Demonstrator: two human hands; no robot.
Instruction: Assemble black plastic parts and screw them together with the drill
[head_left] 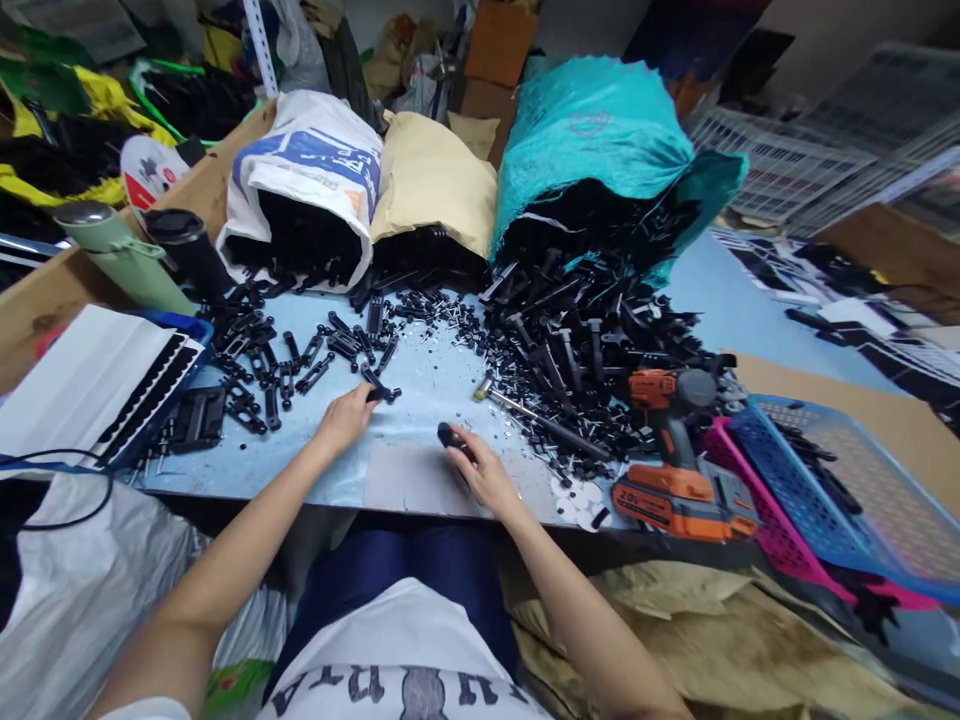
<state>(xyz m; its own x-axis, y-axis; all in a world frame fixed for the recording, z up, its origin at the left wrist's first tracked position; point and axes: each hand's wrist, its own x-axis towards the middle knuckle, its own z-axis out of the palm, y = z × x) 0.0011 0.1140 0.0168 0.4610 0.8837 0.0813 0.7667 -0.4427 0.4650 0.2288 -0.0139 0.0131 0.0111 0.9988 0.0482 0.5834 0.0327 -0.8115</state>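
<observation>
Left hand (346, 422) pinching a black link (379, 386), right hand (484, 478) gripping a black part (451, 438); loosen those fingers, either might drop.

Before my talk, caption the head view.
Left hand and right hand each hold a black piece, facing three open sacks.

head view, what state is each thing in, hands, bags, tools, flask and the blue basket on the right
left hand, closed on a black part
right hand, closed on a dark piece
white bag, open
tan bag, open
teal bag, open
hammer, lying down
drill, battery attached
green flask, capped
blue basket, black parts inside
</observation>
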